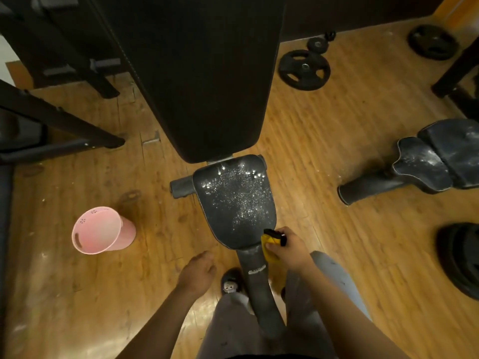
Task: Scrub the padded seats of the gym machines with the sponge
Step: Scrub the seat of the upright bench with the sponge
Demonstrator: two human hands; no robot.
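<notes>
Your right hand (287, 247) — fingers clenched round the yellow sponge (269, 251), at the near corner of the speckled seat (233, 203), placed to start scrubbing | left hand (198, 274) loosely curled, empty — likely for balance.

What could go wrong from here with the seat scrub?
The sponge sits at the seat's near right corner; a stroke may slip off the edge. Glistening specks on the seat, if wet, could drip onto the wooden floor underfoot. The pink bucket at left could get kicked.
</notes>
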